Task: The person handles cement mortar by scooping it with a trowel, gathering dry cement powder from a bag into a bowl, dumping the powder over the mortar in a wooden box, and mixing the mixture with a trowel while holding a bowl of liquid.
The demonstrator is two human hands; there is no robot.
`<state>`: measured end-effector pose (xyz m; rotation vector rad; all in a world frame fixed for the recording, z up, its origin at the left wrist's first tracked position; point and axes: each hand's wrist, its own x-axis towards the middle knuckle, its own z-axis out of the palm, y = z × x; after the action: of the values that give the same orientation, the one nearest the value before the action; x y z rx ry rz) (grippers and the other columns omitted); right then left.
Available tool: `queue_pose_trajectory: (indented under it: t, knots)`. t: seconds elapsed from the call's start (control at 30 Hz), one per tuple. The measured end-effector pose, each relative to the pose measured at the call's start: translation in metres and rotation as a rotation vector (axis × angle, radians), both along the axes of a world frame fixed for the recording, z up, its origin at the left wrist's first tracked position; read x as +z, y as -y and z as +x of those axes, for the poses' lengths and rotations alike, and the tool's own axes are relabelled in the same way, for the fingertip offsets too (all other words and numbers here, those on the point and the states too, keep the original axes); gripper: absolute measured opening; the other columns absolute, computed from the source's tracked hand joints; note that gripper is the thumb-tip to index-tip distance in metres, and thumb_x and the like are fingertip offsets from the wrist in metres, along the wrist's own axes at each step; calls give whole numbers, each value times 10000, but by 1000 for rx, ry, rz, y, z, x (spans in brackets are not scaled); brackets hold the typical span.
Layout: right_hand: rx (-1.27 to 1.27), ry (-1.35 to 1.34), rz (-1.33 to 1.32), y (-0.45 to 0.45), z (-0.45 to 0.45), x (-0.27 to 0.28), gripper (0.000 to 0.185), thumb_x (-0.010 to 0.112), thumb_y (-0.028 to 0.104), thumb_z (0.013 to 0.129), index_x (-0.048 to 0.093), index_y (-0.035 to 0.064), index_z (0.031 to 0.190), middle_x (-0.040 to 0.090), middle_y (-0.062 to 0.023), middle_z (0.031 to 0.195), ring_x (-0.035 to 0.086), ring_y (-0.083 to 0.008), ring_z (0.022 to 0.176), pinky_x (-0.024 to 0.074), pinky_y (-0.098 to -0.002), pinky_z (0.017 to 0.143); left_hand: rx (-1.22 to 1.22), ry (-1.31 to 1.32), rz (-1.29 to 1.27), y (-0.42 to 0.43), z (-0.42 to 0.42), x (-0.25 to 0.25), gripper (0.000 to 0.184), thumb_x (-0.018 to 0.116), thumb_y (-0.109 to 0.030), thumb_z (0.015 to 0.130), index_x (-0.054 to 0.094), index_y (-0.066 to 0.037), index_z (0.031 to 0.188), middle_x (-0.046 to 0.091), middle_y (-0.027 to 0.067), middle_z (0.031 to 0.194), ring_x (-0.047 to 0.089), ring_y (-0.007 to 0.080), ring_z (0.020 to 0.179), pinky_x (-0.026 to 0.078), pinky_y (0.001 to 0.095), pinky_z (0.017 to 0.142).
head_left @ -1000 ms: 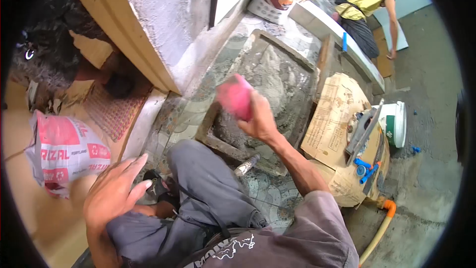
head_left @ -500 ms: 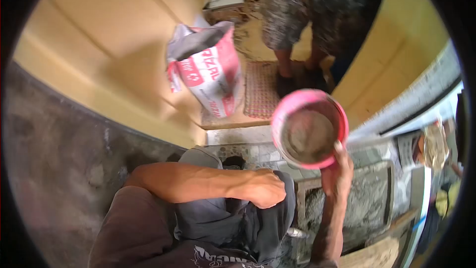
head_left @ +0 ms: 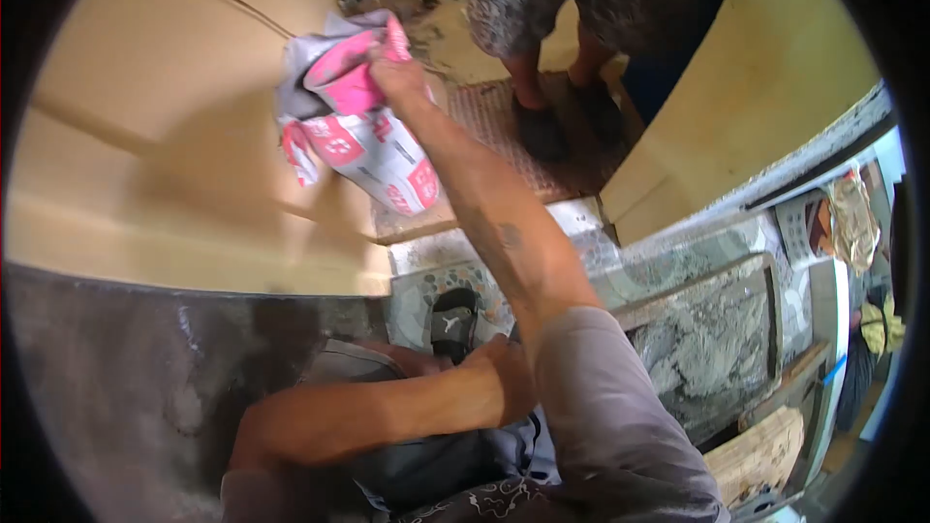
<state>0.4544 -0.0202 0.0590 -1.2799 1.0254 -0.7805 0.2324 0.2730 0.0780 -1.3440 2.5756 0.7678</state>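
My right hand (head_left: pixel 395 76) reaches far forward and grips the rim of a pink plastic bowl (head_left: pixel 351 87). The bowl is tilted on its side in the open top of a white and red cement bag (head_left: pixel 373 169). How much it holds cannot be made out. My left hand (head_left: pixel 499 366) rests by my knee, its fingers curled, partly hidden behind my right sleeve. Nothing shows in it. Below my left hand is my dark shoe (head_left: pixel 453 323).
Another person's legs (head_left: pixel 531 68) and dark shoes stand on a woven mat (head_left: pixel 484 121) in the doorway. A wood-framed tray (head_left: pixel 772 315) of wet grey mortar lies to the right. Yellow panels (head_left: pixel 717 136) flank the doorway. A wooden board (head_left: pixel 765 455) lies nearer me.
My right hand has carried the pink bowl forward and left, from above the mortar tray to the bag's mouth, tilting it. My left hand stays near my knee. The view has shifted slightly.
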Motion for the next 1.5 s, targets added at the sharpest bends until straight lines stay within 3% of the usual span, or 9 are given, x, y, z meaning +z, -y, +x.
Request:
queue_pose_trajectory:
  t: [0.13,0.27,0.43,0.7,0.87,0.93,1.1,1.33,1.5]
  knots:
    - [320,-141,-1,-9,8,-8,906,378,731,873,646,-96,1128,619,-287,1215,588,-374,1185,406,-444,1050,-1,-26,172,0,25,20,276,567,-179,843,682,-57,1062,677,148,1109,650,312,1032,484,436,907]
    - [388,-143,-170,-46,-95,9,634,519,529,876,676,-50,1081,632,-276,1177,590,-419,1146,455,-449,1002,40,206,548,52,7,50,270,550,-199,877,634,-6,1046,666,184,1100,652,342,1009,501,418,910]
    - [116,-345,-438,-111,-341,-5,551,658,415,836,630,-28,1163,675,-266,1027,656,-390,1016,515,-446,886,-175,91,249,82,-1,53,408,581,-293,927,578,-15,1226,618,204,1167,582,380,1106,464,452,944]
    - [-418,-1101,567,-355,-606,-150,737,510,595,920,598,-135,972,641,-372,904,659,-471,902,524,-509,793,-358,186,191,148,-94,22,443,587,-309,934,583,22,1229,630,224,1184,575,392,1130,450,444,973]
    - [-784,-486,949,-404,-580,-204,594,699,473,832,638,-114,766,642,-185,730,633,-210,672,518,-387,615,-645,226,54,160,-196,-16,418,615,-284,907,598,26,1188,643,229,1118,605,386,1070,485,456,908]
    - [-1105,-95,940,-423,-568,-279,493,715,393,823,626,-92,824,623,-136,756,623,-190,675,515,-368,584,-760,291,-54,151,-238,-15,409,630,-276,892,602,28,1165,649,225,1073,624,375,1028,497,457,875]
    - [-1422,526,827,-428,-603,-236,255,650,271,861,573,28,870,566,-87,683,582,-227,527,485,-376,461,-912,112,-278,99,-273,45,442,642,-274,884,565,21,1204,617,193,1152,594,319,1090,458,417,942]
    - [-1104,-127,764,-404,-648,-119,294,596,164,878,481,-74,1007,611,-174,752,642,-204,567,539,-357,485,-894,61,-350,106,-254,67,431,610,-239,910,553,21,1248,590,176,1226,562,307,1121,414,416,990]
    - [-872,-885,511,-312,-695,-174,490,619,279,849,494,-140,1071,651,-348,913,654,-469,884,519,-507,808,-905,-13,-225,142,-252,6,346,591,-188,888,598,35,1153,632,155,1078,606,295,992,450,402,899]
